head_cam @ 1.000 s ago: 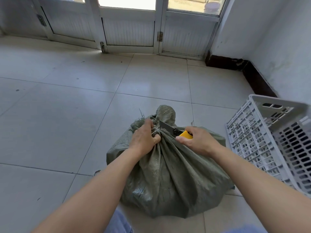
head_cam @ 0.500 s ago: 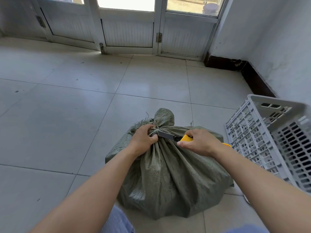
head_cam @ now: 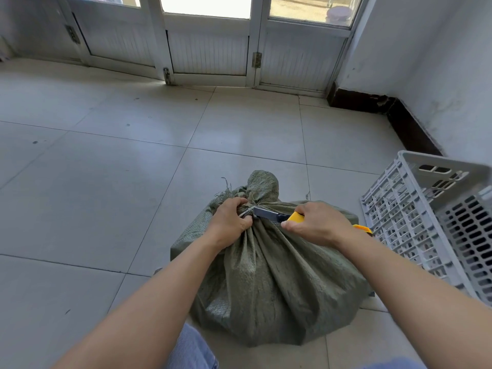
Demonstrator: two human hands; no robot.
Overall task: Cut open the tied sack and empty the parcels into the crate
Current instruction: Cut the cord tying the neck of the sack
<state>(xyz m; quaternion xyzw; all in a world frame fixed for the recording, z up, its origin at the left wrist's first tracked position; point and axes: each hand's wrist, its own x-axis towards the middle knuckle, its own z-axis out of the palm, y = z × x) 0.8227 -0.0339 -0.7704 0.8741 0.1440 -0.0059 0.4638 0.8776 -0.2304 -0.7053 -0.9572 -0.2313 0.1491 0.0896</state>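
While the left hand (head_cam: 230, 222) squeezes the neck of the sack (head_cam: 279, 283) at six o'clock, the right hand (head_cam: 314, 223) grips a yellow knife (head_cam: 269, 213), blade against the string (head_cam: 246, 213). The crate (head_cam: 399, 217) sits at three o'clock.

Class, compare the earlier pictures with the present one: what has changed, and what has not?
The knife has tipped down from a slant to nearly level, its blade tip at the tie. No grip changed: the left hand grips the sack at its neck and the right hand holds the knife. The sack is tied as before, and the crate has not moved.
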